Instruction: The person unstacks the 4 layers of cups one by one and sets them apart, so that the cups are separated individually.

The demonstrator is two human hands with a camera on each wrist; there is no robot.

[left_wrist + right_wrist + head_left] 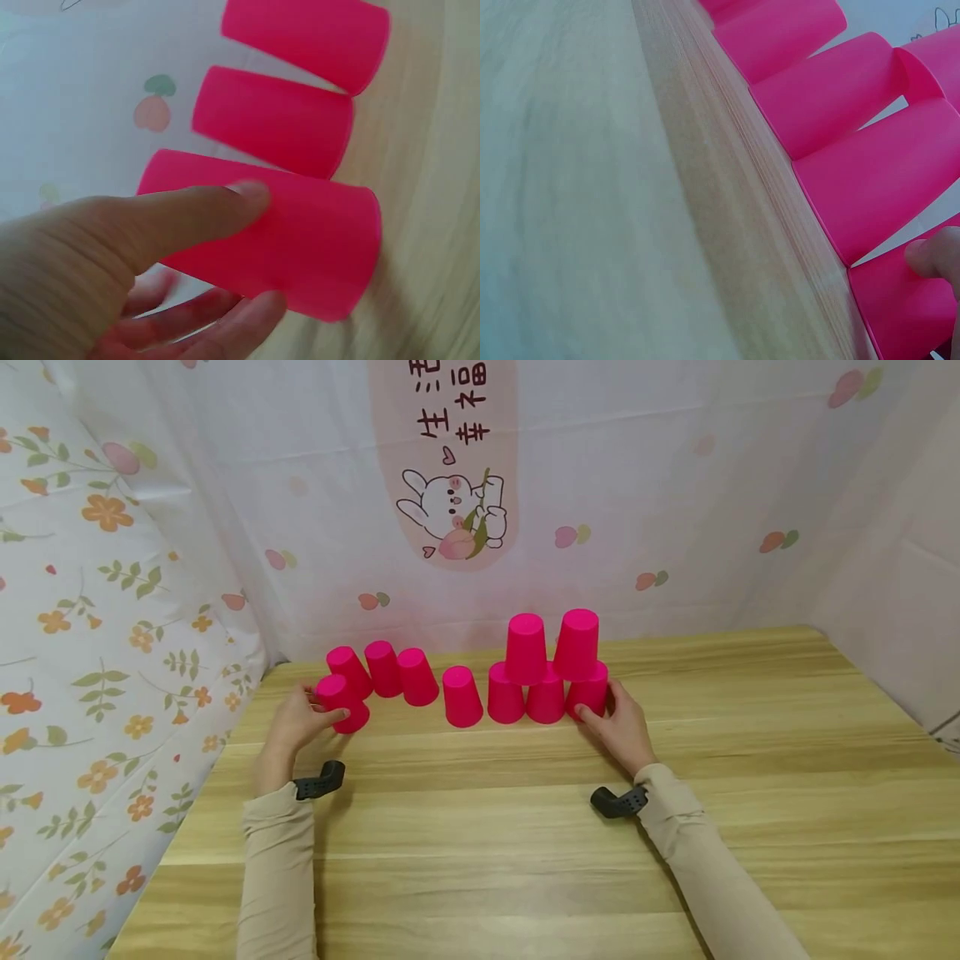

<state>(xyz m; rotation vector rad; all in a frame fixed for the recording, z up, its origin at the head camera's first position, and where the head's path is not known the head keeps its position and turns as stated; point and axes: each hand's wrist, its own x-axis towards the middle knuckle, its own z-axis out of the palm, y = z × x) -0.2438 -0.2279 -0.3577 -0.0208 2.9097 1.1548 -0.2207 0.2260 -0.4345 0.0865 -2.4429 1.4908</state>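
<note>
At the left, my left hand grips an upside-down pink plastic cup, thumb on one side and fingers on the other. In the left wrist view that cup is nearest, with two more behind it. On the right, my right hand holds the rightmost bottom cup of a small stack, its thumb against the wall in the right wrist view. Two upper cups, one at the left and one at the right, stand on the bottom row.
Behind the left hand's cup stand several inverted pink cups. A single cup stands between them and the stack. A printed cloth hangs at the back of the wooden table, and a flowered cloth at the left.
</note>
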